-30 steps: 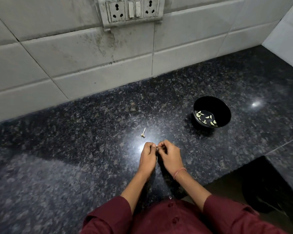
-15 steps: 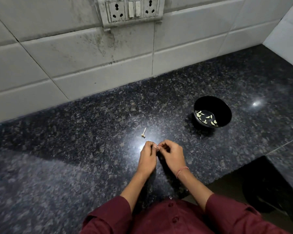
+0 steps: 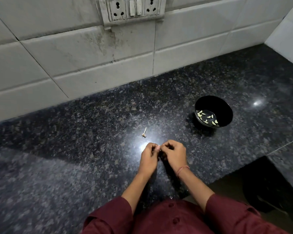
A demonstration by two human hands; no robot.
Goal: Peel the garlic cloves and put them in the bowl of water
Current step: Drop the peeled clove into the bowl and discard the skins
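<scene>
My left hand [image 3: 149,157] and my right hand [image 3: 174,152] meet fingertip to fingertip just above the dark granite counter [image 3: 74,166]. Together they pinch a small garlic clove [image 3: 159,148], which the fingers almost wholly hide. A black bowl [image 3: 225,108] stands to the right and further back, with water and several pale peeled cloves [image 3: 207,117] inside. A bare garlic stem [image 3: 144,133] lies on the counter just beyond my left hand.
A tiled wall with a socket panel [image 3: 132,10] runs along the back of the counter. The counter's front edge steps down at the right to a dark gap [image 3: 264,188]. A small scrap of skin [image 3: 170,197] lies near my shirt.
Both hands stay together at the same spot; the fingers have shifted slightly around the clove. The bowl and the stem have not moved.
</scene>
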